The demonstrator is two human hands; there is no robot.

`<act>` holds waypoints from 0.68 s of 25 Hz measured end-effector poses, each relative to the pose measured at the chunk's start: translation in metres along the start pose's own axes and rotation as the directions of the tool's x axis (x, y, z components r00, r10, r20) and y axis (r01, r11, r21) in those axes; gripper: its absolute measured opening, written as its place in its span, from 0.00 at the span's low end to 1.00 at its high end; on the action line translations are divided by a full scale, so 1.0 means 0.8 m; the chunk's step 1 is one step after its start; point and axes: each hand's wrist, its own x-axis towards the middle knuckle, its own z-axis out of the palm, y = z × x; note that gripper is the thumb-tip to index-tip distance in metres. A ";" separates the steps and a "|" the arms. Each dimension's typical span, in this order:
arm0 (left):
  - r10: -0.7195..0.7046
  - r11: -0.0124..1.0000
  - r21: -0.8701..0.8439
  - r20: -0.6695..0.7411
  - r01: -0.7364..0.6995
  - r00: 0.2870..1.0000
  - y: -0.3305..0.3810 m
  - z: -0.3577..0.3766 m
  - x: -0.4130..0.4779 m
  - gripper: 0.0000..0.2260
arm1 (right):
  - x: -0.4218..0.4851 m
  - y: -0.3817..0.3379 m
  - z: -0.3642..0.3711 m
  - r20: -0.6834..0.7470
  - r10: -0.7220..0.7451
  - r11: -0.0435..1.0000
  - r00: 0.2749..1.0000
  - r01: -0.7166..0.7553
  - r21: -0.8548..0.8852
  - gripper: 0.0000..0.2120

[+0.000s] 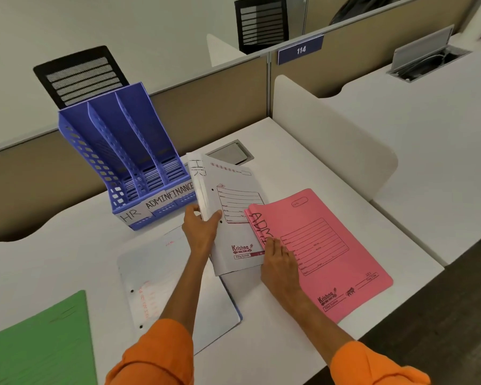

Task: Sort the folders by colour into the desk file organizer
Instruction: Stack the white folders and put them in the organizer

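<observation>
A single wide-angle view from the person's head looks forward and steeply down onto the white desk (275, 168), near enough that both forearms enter from the bottom edge. The left hand (202, 232), gripping a white folder (233, 195), and the right hand (278, 262) sit just below centre. The blue organizer (114, 140) stands upper left, and partitions (206, 112) run across the top.

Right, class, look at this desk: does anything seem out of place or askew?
Nothing is damaged or spilled. The organizer stands empty while folders lie scattered: the white HR folder, gripped by the left hand, meets the pink ADMIN folder under the right hand at an angle, and a green folder lies apart, near left.
</observation>
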 end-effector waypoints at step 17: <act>-0.051 0.969 -0.248 -0.192 0.002 0.980 -0.029 -0.158 -0.120 0.20 | -0.028 -0.008 -0.002 0.105 0.075 0.957 0.992 -0.101 0.272 0.20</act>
